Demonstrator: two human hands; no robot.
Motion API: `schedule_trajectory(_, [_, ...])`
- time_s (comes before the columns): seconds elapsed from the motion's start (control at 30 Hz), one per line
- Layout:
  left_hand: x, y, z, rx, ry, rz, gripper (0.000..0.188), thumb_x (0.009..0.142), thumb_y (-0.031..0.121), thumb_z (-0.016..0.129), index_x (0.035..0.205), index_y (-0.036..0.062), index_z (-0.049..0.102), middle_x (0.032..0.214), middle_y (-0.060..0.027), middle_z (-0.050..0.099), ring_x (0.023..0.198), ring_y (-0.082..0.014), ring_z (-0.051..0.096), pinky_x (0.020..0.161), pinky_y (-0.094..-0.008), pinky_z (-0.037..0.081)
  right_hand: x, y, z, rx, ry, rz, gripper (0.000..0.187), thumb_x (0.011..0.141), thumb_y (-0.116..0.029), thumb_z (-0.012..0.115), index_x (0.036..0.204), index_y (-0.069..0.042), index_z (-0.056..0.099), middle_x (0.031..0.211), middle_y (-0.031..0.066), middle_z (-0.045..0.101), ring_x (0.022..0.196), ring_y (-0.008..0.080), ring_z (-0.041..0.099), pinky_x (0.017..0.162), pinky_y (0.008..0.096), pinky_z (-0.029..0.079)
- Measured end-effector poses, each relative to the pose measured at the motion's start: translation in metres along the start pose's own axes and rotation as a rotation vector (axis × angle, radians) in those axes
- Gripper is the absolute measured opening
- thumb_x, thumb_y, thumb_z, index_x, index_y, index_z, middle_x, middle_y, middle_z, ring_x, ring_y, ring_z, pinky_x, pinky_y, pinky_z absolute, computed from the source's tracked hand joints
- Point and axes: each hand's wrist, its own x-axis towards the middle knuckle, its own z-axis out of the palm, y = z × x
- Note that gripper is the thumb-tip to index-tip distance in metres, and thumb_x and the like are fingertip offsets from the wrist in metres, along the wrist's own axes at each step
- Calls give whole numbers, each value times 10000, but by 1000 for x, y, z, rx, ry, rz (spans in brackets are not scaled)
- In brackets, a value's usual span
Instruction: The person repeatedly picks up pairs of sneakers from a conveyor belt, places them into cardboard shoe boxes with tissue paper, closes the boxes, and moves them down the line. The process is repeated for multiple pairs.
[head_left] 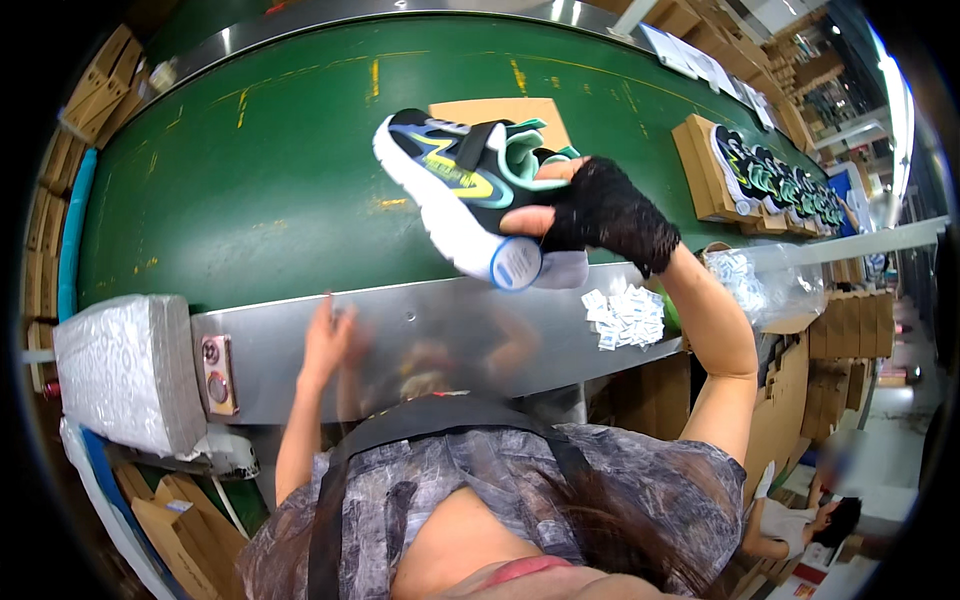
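My right hand point(605, 210), in a black lace fingerless glove, grips a sneaker point(440, 165) by its heel and collar above the green belt. The sneaker is dark with yellow and mint details, a black strap and a white sole. A round blue-rimmed sticker point(516, 263) shows on its heel end. Under the hand a greyish-white piece point(566, 269) sticks out; whether it belongs to a second shoe I cannot tell. Slightly blurred, my left hand point(328, 342) is over the metal ledge point(440, 330), fingers apart and holding nothing.
White sachets point(625, 318) lie heaped on the ledge, beside a clear bag point(745, 285) of more. A phone point(219, 376) and a wrapped package point(128, 370) are at the left. Cardboard point(555, 120) lies on the green belt point(250, 210). Several sneakers point(770, 175) stand along the right.
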Motion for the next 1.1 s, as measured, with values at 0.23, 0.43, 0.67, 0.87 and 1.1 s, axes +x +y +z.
schedule_trajectory(0.23, [23, 128, -88, -88, 534, 658, 365, 903, 213, 448, 1178, -24, 478, 1217, -137, 482, 1154, -240, 427, 975, -325, 299, 8, 7, 161, -511, 86, -724, 267, 620, -302, 675, 745, -112, 533, 757, 73, 528, 785, 252, 522, 553, 374, 461])
schedule_trajectory(0.43, [45, 60, -12, 202, -110, 412, 366, 877, 323, 477, 1052, 13, 561, 1072, -189, 552, 1043, -316, 502, 892, -355, 372, 26, 22, 237, -198, 181, -860, 189, 631, -216, 626, 755, -88, 560, 895, 101, 554, 839, 263, 535, 663, 395, 446])
schedule_trajectory(0.67, [71, 104, 17, 145, -373, 259, 581, 873, 475, 413, 1189, -10, 469, 1172, -224, 504, 1097, -308, 487, 923, -332, 363, 45, 151, 207, -625, 414, 146, 418, 775, -187, 488, 1186, -118, 464, 1308, 199, 339, 1214, 371, 316, 887, 669, 228])
schedule_trajectory(0.87, [112, 121, 60, -81, -325, 177, 780, 859, 568, 360, 1340, -30, 220, 1363, -203, 298, 1255, -287, 314, 1015, -340, 252, 28, 130, 204, -663, 262, 142, 504, 776, -176, 468, 1269, -120, 378, 1361, 204, 268, 1259, 361, 265, 906, 679, 180])
schedule_trajectory(1.1, [121, 135, 73, -611, -434, -168, 848, 804, 663, 355, 1353, 30, 225, 1357, -184, 315, 1251, -257, 315, 986, -389, 280, 32, 123, 196, -370, 806, 43, 765, 536, -154, 664, 1233, -18, 381, 1305, 164, 356, 1246, 274, 313, 966, 537, 182])
